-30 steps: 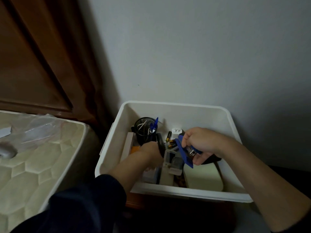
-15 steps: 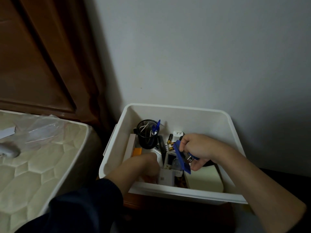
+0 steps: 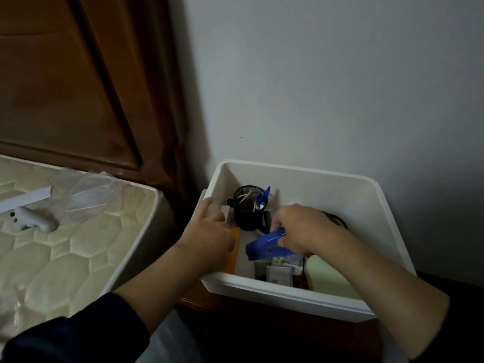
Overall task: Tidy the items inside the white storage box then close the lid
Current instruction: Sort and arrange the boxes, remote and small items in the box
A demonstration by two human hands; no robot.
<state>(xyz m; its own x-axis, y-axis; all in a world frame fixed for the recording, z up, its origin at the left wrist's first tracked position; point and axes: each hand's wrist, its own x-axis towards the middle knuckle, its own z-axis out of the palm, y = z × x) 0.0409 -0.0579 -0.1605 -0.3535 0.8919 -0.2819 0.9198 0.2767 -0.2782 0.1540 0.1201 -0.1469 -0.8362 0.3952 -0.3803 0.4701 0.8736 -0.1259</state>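
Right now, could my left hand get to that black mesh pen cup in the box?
Probably yes: the left hand is already inside the white box, beside the black mesh pen cup, nothing between them.

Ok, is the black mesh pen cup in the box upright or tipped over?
Upright. The black mesh pen cup stands in the white storage box with its round mouth facing up and a blue pen sticking out.

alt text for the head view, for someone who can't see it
Two hands reach into an open white storage box: the right hand holds a blue stapler, and the left hand rests at the box's left wall beside a black mesh pen cup. A mattress lies to the left.
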